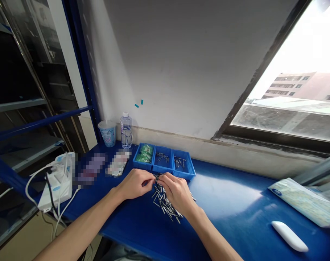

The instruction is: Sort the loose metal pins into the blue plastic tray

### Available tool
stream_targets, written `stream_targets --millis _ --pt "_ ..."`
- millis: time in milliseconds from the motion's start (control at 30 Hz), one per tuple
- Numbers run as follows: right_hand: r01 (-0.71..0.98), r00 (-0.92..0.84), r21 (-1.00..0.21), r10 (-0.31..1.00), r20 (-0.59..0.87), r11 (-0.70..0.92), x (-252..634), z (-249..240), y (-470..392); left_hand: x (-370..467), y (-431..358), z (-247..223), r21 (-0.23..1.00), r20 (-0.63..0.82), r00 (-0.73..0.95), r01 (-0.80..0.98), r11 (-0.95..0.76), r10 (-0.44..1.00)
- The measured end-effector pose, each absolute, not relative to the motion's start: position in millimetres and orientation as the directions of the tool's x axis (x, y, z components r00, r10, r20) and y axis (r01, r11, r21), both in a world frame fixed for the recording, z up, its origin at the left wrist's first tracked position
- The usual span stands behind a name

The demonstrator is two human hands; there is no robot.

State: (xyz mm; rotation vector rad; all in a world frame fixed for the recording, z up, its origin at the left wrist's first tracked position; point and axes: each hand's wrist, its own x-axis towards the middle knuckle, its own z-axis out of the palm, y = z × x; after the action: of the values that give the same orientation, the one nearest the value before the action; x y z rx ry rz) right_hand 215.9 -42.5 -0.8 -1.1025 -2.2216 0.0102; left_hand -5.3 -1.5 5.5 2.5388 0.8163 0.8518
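Observation:
Over a loose heap of thin metal rods (165,203) on the blue table, my two hands meet fingertip to fingertip. My left hand (136,184) is closed in a pinch between thumb and forefinger. Facing it, my right hand (178,191) pinches too, covering part of the heap. What looks like one thin metal rod spans the small gap between the fingertips; my fingers hide most of it. Just beyond stand three joined blue bins. Small green-and-clear packets fill the left bin (135,160), while a few rods lie in the middle bin (163,169) and the right bin (191,169).
A lidded cup (107,134) and a water bottle (126,131) stand at the back left. Nearer left lies a white power strip (64,177) with tangled cables. On the right are a white rounded object (289,236) and a flat plastic pack (306,203). Behind rises a wall (181,72).

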Motion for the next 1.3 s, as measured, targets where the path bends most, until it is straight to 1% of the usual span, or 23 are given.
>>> stream_targets --millis 67,167,333,533,700,833,967,1100,1233,1300 --pt "0.727 -0.425 -0.288 0.738 0.524 0.623 215.8 -1.7 -42.2 -5.1 -1.9 6.0 0.477 0.433 0.655 0.417 -0.774 0.619" --pt "0.715 -0.444 -0.295 0.738 0.509 0.634 215.8 -2.5 -42.2 -5.1 -2.1 6.7 0.474 0.43 0.652 0.426 -0.771 0.625" --pt "0.74 -0.459 -0.25 0.741 0.491 0.624 215.7 -2.2 -41.9 -4.9 -2.6 7.6 0.464 0.424 0.661 0.43 -0.775 0.62" --pt "0.716 -0.474 -0.28 0.74 0.476 0.639 215.4 -3.7 -41.5 -4.2 -3.4 8.5 0.472 0.416 0.661 0.43 -0.769 0.625" --pt "0.753 -0.463 -0.222 0.738 0.491 0.62 214.2 -2.3 -42.1 -3.9 -2.7 6.4 0.449 0.413 0.664 0.448 -0.774 0.624" --pt "0.738 -0.484 -0.216 0.724 0.491 0.639 213.1 -0.7 -42.7 -4.6 -2.1 5.6 0.459 0.408 0.665 0.443 -0.771 0.625" --pt "0.766 -0.468 -0.192 0.736 0.489 0.614 212.5 -1.0 -42.6 -4.4 -2.6 6.4 0.457 0.406 0.669 0.441 -0.772 0.622" --pt "0.737 -0.501 -0.203 0.722 0.477 0.645 212.5 -0.9 -42.7 -3.4 -2.4 4.9 0.467 0.401 0.67 0.437 -0.768 0.625" --pt "0.76 -0.455 -0.235 0.755 0.472 0.606 211.8 -3.2 -41.1 -2.3 -1.0 1.3 0.508 0.395 0.665 0.417 -0.754 0.634" --pt "0.755 -0.461 -0.241 0.755 0.466 0.61 211.4 -4.7 -40.0 -2.1 -0.1 0.0 0.527 0.383 0.666 0.413 -0.743 0.641"
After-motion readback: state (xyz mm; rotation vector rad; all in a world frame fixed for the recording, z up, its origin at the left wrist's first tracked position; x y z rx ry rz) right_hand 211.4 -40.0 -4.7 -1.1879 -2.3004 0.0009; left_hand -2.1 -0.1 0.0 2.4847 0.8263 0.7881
